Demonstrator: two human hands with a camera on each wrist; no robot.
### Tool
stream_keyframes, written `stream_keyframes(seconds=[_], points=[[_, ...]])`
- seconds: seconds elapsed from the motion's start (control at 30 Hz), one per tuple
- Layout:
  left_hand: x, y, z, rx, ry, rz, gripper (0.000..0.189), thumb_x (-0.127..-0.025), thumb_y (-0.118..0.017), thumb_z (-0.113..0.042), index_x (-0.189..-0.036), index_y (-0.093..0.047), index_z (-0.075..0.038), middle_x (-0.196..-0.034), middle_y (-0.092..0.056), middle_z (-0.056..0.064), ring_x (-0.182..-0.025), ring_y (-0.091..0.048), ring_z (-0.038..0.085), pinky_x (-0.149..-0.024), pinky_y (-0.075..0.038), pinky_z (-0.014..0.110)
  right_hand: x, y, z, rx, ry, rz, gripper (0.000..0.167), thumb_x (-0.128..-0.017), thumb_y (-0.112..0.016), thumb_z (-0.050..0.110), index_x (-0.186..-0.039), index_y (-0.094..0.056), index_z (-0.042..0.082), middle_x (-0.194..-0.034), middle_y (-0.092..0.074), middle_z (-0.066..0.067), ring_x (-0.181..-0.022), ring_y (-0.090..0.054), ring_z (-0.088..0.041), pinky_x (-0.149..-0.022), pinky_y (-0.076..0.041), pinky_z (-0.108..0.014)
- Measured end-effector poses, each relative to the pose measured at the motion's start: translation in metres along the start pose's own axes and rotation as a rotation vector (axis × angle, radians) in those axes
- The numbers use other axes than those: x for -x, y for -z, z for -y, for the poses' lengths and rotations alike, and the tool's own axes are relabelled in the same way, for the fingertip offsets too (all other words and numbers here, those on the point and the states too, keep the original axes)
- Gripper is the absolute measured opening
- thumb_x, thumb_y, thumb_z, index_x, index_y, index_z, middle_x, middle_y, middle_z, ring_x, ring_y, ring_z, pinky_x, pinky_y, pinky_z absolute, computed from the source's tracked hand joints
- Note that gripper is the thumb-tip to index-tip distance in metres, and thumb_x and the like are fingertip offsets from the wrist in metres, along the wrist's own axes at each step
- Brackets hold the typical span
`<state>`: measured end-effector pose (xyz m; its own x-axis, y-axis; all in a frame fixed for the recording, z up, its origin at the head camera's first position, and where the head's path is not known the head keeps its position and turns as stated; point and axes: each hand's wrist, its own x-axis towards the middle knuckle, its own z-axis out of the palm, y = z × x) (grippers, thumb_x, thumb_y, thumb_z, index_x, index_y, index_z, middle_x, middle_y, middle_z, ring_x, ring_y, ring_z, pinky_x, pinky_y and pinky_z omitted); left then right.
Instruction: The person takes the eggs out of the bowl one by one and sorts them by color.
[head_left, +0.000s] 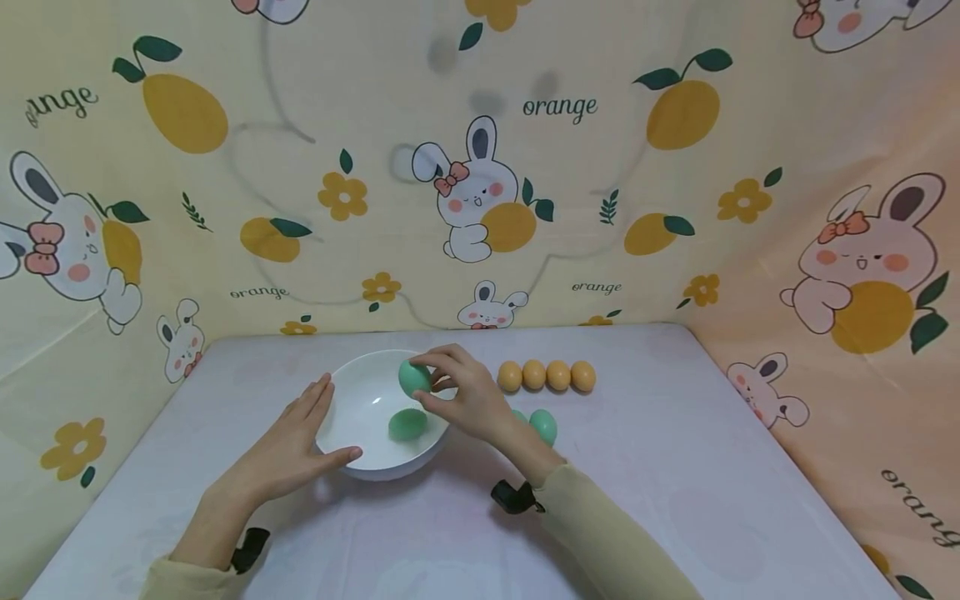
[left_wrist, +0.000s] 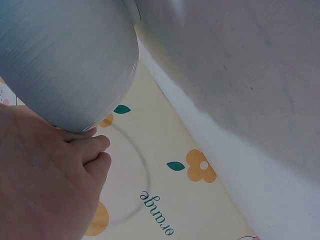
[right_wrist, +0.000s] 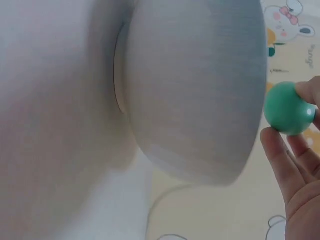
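Observation:
A white bowl (head_left: 358, 417) stands on the table, with one green egg (head_left: 407, 425) lying inside it. Over the bowl's far right part, my right hand (head_left: 472, 398) pinches a second green egg (head_left: 414, 378) between thumb and fingers. The right wrist view shows this egg just beyond the bowl's rim. My left hand (head_left: 288, 442) rests against the bowl's left side, its fingers fairly straight along the outside and its thumb at the near rim. Two more green eggs (head_left: 543, 427) lie right of the bowl, one partly hidden by my right wrist.
Several orange-yellow eggs (head_left: 546, 376) sit in a row at the back right of the table (head_left: 675, 467). A printed cloth (head_left: 360, 125) with rabbits and oranges hangs behind and at both sides. Dark wrist cameras (head_left: 514, 497) are strapped to both wrists.

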<state>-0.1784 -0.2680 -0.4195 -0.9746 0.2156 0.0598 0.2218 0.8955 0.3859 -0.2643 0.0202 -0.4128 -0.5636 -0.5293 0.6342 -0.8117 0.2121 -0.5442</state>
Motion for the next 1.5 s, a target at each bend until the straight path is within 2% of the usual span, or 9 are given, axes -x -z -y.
stream_keyframes(seconds=[0.47,0.83,1.0,1.23,1.37,1.5], points=[[0.000,-0.002,-0.001,-0.004,0.029,0.011,0.120,-0.088,-0.067,-0.071,-0.161,-0.017,0.010,-0.171,-0.011,0.028,-0.155,-0.015,0.050,-0.123,-0.019,0.067,0.019,0.037,-0.009,-0.009,-0.082,-0.088,0.045,-0.089,-0.082,0.003,-0.131,-0.067,0.008,-0.128,-0.059,-0.007,-0.103,-0.069,-0.020,-0.083,-0.062,-0.023],[0.001,0.001,-0.002,0.001,0.012,0.007,0.118,-0.089,-0.067,-0.069,-0.161,-0.017,0.011,-0.171,-0.011,0.028,-0.155,-0.015,0.050,-0.123,-0.019,0.067,0.039,0.069,-0.017,-0.015,-0.151,-0.151,0.045,-0.089,-0.081,0.001,-0.131,-0.067,0.006,-0.128,-0.060,-0.014,-0.104,-0.068,-0.028,-0.082,-0.064,-0.033],[0.002,0.001,-0.001,0.000,-0.001,-0.004,0.117,-0.090,-0.068,-0.068,-0.160,-0.018,0.012,-0.170,-0.011,0.028,-0.155,-0.015,0.050,-0.124,-0.019,0.066,0.049,0.084,-0.023,0.006,-0.200,-0.165,0.046,-0.089,-0.081,0.001,-0.132,-0.067,0.007,-0.127,-0.058,-0.015,-0.104,-0.068,-0.030,-0.082,-0.065,-0.037],[0.001,0.000,-0.001,-0.004,0.002,-0.005,0.117,-0.090,-0.068,-0.068,-0.160,-0.018,0.011,-0.171,-0.011,0.028,-0.155,-0.016,0.050,-0.124,-0.019,0.065,0.065,0.104,-0.029,0.083,-0.196,-0.177,0.047,-0.088,-0.081,-0.003,-0.133,-0.068,0.005,-0.124,-0.058,-0.019,-0.100,-0.068,-0.031,-0.081,-0.065,-0.037],[0.000,-0.001,0.000,-0.008,0.009,0.000,0.118,-0.089,-0.067,-0.070,-0.161,-0.018,0.010,-0.171,-0.011,0.027,-0.155,-0.016,0.050,-0.123,-0.020,0.067,0.075,0.116,-0.033,0.118,-0.268,-0.166,0.047,-0.089,-0.081,-0.002,-0.133,-0.068,0.006,-0.123,-0.060,-0.017,-0.101,-0.068,-0.030,-0.082,-0.065,-0.035],[-0.001,-0.001,0.000,-0.006,0.010,0.002,0.118,-0.089,-0.067,-0.070,-0.161,-0.018,0.010,-0.171,-0.011,0.026,-0.155,-0.016,0.050,-0.123,-0.021,0.067,0.085,0.127,-0.036,0.143,-0.351,-0.145,0.047,-0.089,-0.081,0.000,-0.134,-0.068,0.007,-0.121,-0.062,-0.014,-0.101,-0.069,-0.030,-0.084,-0.064,-0.040]])
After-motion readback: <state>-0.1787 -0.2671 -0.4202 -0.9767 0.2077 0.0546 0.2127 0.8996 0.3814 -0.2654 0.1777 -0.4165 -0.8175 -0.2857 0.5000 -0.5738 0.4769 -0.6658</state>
